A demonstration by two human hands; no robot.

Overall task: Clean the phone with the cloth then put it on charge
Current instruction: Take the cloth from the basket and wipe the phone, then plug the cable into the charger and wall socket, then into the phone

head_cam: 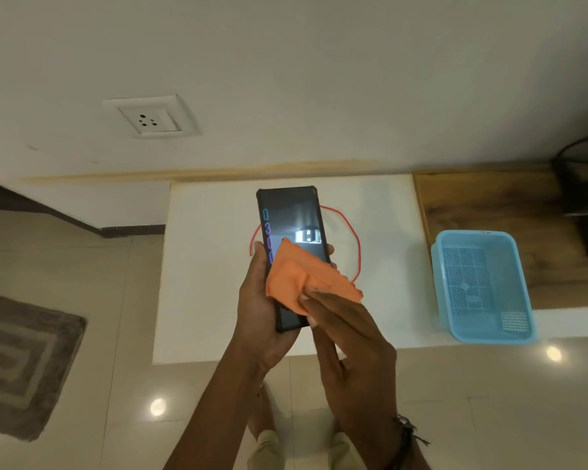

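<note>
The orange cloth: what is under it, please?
Under the orange cloth lies the lower middle of the phone screen, held by the left hand. The right hand presses the cloth. The covered screen part cannot be seen.

Head view, downward, near hands point(306, 320)

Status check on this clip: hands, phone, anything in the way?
Left hand grips phone above white table. Right hand presses orange cloth on screen. No charger visible; wall socket unobstructed.

phone point(291, 228) above table point(201, 266) | basket point(482, 286) right — socket point(153, 118) behind-left
</note>
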